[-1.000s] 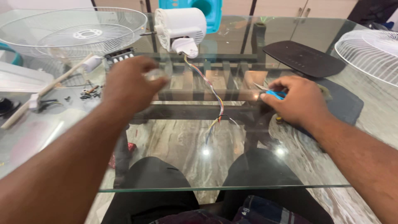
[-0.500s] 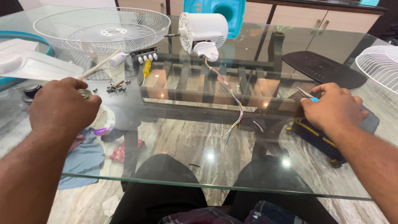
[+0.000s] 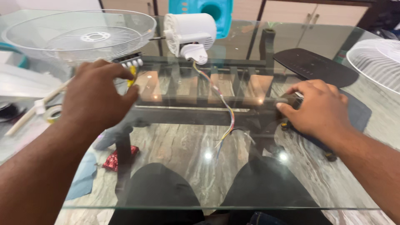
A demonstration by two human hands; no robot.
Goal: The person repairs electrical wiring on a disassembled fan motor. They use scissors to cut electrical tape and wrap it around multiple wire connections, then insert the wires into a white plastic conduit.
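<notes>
Though small, yellow-handled screwdriver

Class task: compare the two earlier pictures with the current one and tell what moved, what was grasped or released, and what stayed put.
The left hand swung out left, then came back toward the yellow-handled screwdriver by the white switch block. The right hand no longer shows the blue tool and rests on the dark tool pouch. The fan motor, its coloured wires and the fan guard kept their places on the glass table.

Left hand at yellow screwdriver — right hand on dark pouch, white fan motor behind
</notes>
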